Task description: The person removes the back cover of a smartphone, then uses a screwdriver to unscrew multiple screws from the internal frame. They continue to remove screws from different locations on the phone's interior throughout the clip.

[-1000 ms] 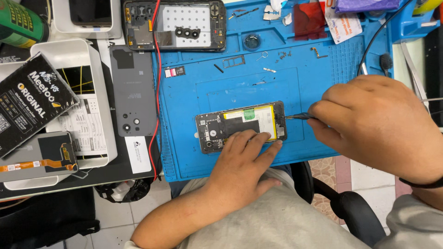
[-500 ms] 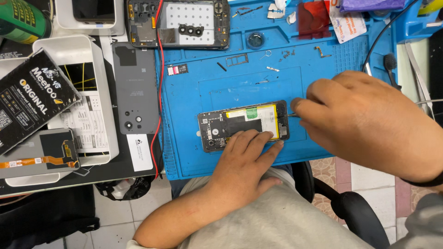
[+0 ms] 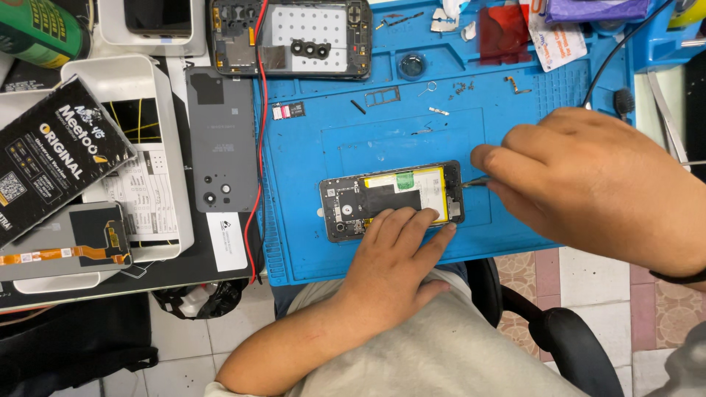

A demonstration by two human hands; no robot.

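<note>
Pinched shut in the right hand (image 3: pixel 596 184): a thin metal tool (image 3: pixel 476 181), tip at the right end of the opened phone (image 3: pixel 391 199). Flat on the phone's near edge: left hand (image 3: pixel 393 254), fingers spread, pressing down, nothing gripped. Phone lying face down, battery showing, mid blue repair mat (image 3: pixel 331 250). Left of the mat: grey back cover (image 3: pixel 223 148) and red wire (image 3: pixel 259 132).
</note>
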